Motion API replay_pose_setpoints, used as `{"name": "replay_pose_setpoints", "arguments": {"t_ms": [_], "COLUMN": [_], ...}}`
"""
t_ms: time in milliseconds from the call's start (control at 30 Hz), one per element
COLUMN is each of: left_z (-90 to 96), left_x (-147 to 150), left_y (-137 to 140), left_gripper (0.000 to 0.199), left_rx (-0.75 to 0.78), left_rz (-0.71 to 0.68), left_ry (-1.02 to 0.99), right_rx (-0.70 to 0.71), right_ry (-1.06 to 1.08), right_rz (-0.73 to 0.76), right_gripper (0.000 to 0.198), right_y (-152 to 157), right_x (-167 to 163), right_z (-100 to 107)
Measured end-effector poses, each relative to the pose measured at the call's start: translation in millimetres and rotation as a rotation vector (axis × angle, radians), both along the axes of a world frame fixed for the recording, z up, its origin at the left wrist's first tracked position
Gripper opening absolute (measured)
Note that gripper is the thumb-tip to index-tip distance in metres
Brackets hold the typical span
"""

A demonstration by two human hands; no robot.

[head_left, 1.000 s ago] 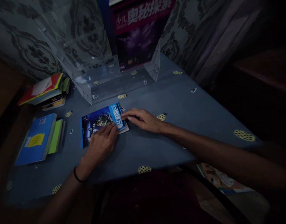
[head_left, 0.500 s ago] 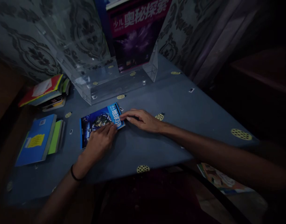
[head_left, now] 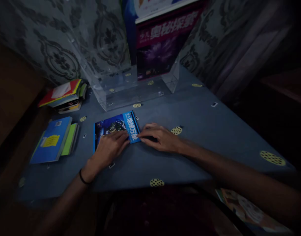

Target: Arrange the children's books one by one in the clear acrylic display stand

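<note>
the left hand [head_left: 110, 144] rests on a blue book [head_left: 113, 125] on the bench [head_left: 189, 108], fingers [head_left: 121, 134] loose. the right hand [head_left: 161, 137] touches the book's edge; i can't tell if it pinches.

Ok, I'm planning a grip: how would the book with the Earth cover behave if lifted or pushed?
The book looks thin, so it is probably light and may bend somewhat when lifted by one edge. Lying flat on the table, it would likely slide rather than tip if pushed.
</note>
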State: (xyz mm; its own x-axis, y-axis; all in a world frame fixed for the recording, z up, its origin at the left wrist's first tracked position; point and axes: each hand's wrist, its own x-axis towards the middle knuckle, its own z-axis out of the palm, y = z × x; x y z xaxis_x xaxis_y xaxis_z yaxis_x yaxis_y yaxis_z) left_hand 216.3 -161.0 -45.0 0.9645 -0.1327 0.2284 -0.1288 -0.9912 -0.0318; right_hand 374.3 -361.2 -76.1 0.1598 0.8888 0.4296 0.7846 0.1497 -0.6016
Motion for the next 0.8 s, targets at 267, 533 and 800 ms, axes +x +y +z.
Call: {"name": "replay_pose_setpoints", "arguments": {"t_ms": [267,533,800], "left_z": [10.7,16.0,9.5], "left_x": [-6,-45,-82], "left_y": [96,47,9], "left_gripper": [0.028,0.022,0.065], "left_rx": [-0.038,0.047,-0.049], "left_rz": [0.359,0.383,0.150], "left_ry": [0.089,0.151,0.174], "right_rx": [-0.021,-0.048,0.054], "right_ry": [-0.383,-0.487,-0.331], "right_rz": [0.037,-0.216,-0.046], "right_gripper": [0.030,0.028,0.030], "right_y": [0,19,38], "right_x": [2,32,-34], "right_z": [-5,2,-8]}}
